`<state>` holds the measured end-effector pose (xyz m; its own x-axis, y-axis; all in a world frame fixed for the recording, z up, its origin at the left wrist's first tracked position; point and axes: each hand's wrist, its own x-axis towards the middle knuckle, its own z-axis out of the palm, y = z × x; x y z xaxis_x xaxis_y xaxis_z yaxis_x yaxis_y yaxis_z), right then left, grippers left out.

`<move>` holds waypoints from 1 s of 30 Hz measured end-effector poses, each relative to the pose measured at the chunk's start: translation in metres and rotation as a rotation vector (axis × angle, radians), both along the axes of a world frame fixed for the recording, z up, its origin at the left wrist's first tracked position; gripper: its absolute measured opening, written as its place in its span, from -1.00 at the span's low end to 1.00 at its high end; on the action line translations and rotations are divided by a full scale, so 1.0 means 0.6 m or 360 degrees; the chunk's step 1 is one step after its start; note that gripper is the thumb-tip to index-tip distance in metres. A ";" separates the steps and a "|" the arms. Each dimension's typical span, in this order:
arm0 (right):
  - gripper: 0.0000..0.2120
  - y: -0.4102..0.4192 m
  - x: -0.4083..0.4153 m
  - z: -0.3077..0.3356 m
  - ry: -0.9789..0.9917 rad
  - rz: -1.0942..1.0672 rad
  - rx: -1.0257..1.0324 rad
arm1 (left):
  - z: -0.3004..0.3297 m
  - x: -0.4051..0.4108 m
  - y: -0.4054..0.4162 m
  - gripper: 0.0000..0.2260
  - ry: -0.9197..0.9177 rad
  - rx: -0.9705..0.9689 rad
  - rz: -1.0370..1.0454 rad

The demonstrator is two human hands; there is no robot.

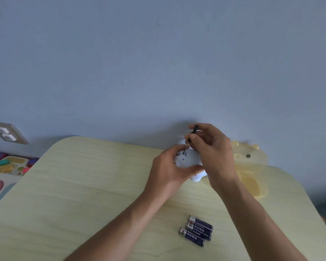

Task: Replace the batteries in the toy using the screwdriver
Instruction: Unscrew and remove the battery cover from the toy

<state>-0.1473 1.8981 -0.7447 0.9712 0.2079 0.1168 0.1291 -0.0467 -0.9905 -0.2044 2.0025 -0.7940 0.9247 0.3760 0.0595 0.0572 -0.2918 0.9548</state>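
Observation:
A small white toy (190, 160) is held above the far part of the pale wooden table (94, 185), its underside turned up. My left hand (167, 168) grips it from the left, fingers curled round its body. My right hand (213, 147) pinches a thin black-handled screwdriver (191, 137) whose metal tip points down into the toy's battery area. Three dark blue batteries (197, 230) lie side by side on the table nearer to me, between my forearms.
A translucent yellow bear-shaped box (250, 166) stands at the table's back right, behind my right hand. Colourful toys and a play mat (6, 166) lie on the floor at the left. A wall socket (7, 133) sits low on the blue wall.

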 end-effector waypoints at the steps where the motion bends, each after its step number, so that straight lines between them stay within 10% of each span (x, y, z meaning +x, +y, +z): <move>1: -0.78 -0.001 -0.002 0.002 0.0022 0.0023 0.0024 | 0.000 0.000 0.000 -0.63 -0.0002 0.0003 0.0001; 30: -0.77 0.019 -0.004 -0.007 -0.0261 0.0076 -0.0390 | 0.004 -0.005 -0.005 -0.69 -0.0023 -0.0087 -0.0036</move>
